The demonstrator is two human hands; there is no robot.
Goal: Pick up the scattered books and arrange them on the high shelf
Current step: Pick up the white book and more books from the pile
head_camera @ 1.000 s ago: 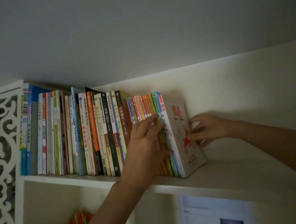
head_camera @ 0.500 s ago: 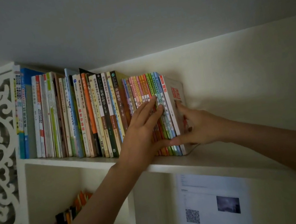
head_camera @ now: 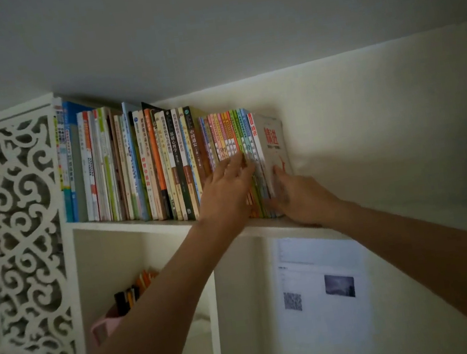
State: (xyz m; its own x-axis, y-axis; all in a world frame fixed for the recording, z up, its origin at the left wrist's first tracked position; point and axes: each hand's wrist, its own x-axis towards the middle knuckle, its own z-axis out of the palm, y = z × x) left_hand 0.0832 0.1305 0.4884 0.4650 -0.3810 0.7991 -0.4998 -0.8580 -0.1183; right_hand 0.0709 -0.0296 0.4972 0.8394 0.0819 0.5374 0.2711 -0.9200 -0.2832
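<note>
We've got our left hand [head_camera: 229,190] flat, fingers straight, against the thin colourful spines [head_camera: 228,136], holding nothing. Our right hand [head_camera: 298,196] presses the white red-lettered paperback [head_camera: 273,139], upright at the row's end on the high white shelf [head_camera: 131,223].

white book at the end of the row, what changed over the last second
The white book went from leaning out to the right to standing almost upright against the row. The right hand slid from its cover's middle down to the bottom edge, pressing it in. The left hand stayed flat on the thin coloured spines.
</note>
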